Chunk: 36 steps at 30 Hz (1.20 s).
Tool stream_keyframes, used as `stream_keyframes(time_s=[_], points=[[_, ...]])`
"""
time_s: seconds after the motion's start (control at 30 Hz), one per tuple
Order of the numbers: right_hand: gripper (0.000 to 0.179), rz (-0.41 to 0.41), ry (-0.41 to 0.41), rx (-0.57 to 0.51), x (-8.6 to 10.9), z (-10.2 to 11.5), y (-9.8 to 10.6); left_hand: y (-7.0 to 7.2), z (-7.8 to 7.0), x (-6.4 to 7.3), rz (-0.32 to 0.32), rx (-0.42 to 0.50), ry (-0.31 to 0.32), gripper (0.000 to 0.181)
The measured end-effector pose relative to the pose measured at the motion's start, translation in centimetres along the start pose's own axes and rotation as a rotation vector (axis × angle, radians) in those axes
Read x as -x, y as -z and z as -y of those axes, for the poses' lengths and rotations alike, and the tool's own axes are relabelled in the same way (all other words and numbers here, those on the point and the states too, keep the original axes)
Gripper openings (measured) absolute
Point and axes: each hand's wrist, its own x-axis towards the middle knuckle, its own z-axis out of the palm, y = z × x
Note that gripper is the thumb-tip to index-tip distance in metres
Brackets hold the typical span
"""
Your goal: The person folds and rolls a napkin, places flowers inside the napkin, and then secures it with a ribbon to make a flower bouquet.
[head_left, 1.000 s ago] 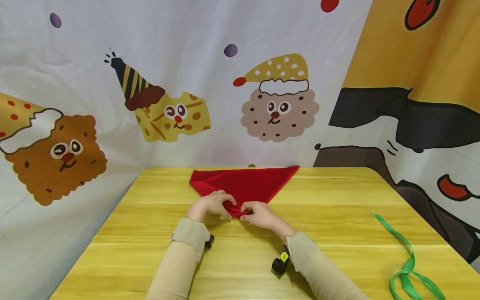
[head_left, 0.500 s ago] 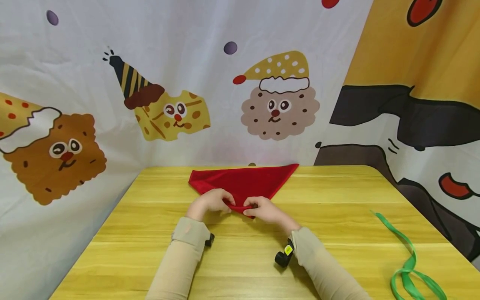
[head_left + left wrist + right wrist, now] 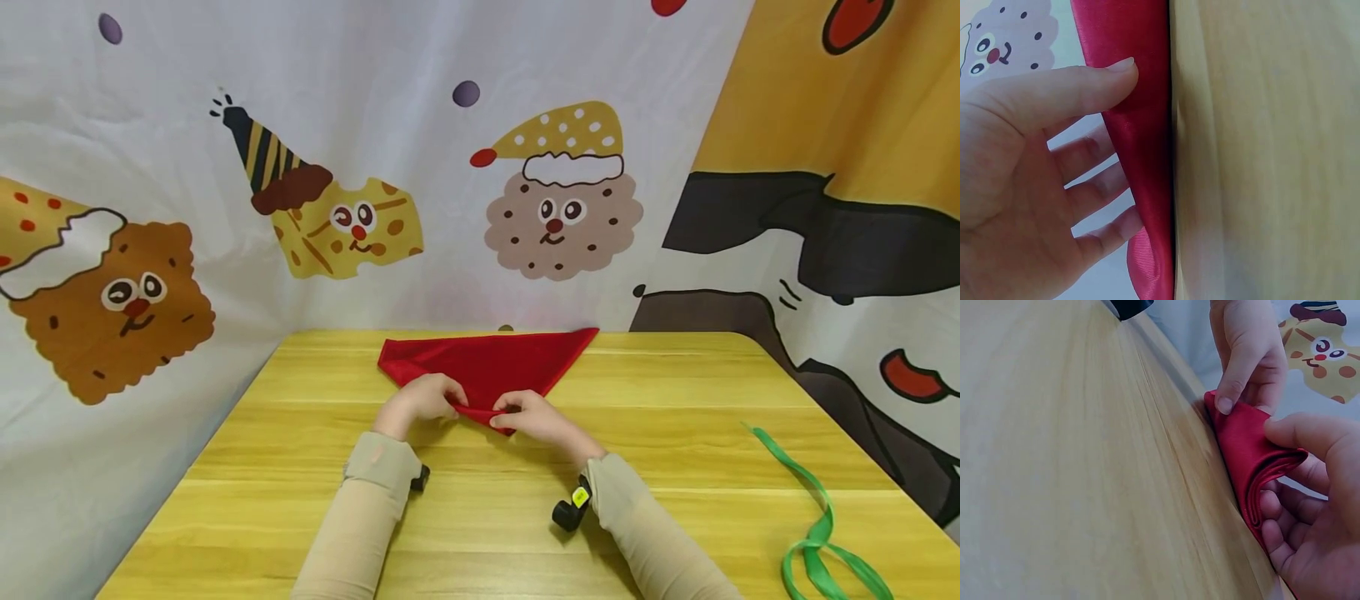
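Observation:
A red satin scarf (image 3: pixel 495 367) lies on the wooden table, its long edge at the back and its point towards the person. At that near point, both hands pinch a folded-over strip. My left hand (image 3: pixel 420 402) grips the strip's left part; in the left wrist view, its thumb lies over the red satin (image 3: pixel 1141 131) with the other fingers behind. My right hand (image 3: pixel 538 419) holds the right end. Seen from the right wrist, several stacked layers show at that end of the scarf (image 3: pixel 1244 440), between the thumb on top and the curled fingers below.
A loosely looped green ribbon (image 3: pixel 812 543) lies at the right front of the table (image 3: pixel 465 533). Behind the table's far edge hangs a printed cloth backdrop (image 3: pixel 450 192) with cartoon biscuits and cheese. A black wrist camera (image 3: pixel 567 515) sits on the right forearm.
Both hands have shifted slightly away from the person, the right one also to the right. The scarf's near point is now folded into a flat strip stretched between them.

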Motion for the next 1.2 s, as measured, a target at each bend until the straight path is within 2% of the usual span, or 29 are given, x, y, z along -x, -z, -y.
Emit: stream_keyframes(time_s=[0.2, 0.4, 0.6, 0.83, 1.07, 1.2], points=[[0.011, -0.005, -0.011, -0.005, 0.0, 0.0, 0.2, 0.2, -0.4, -0.3, -0.006, -0.056, 0.009, 0.011], [0.011, -0.057, -0.025, -0.046, 0.1, -0.2, 0.4, 0.3, -0.9, -1.0, -0.037, -0.131, -0.001, 0.009], [0.011, -0.053, -0.027, -0.088, 0.1, -0.1, 0.8, 0.4, -1.2, -1.4, -0.044, -0.156, -0.009, 0.006], [0.013, -0.074, -0.083, -0.217, 0.0, -0.5, 0.9, 0.8, -1.6, -1.8, -0.046, -0.184, -0.022, 0.008], [0.011, -0.158, -0.200, -0.382, -0.2, -1.0, 0.9, 1.0, -2.5, -2.7, -0.027, -0.218, 0.015, 0.012], [0.013, -0.161, -0.230, -0.459, -0.3, -1.4, 1.3, 1.1, -3.1, -3.4, -0.014, -0.239, 0.025, 0.018]])
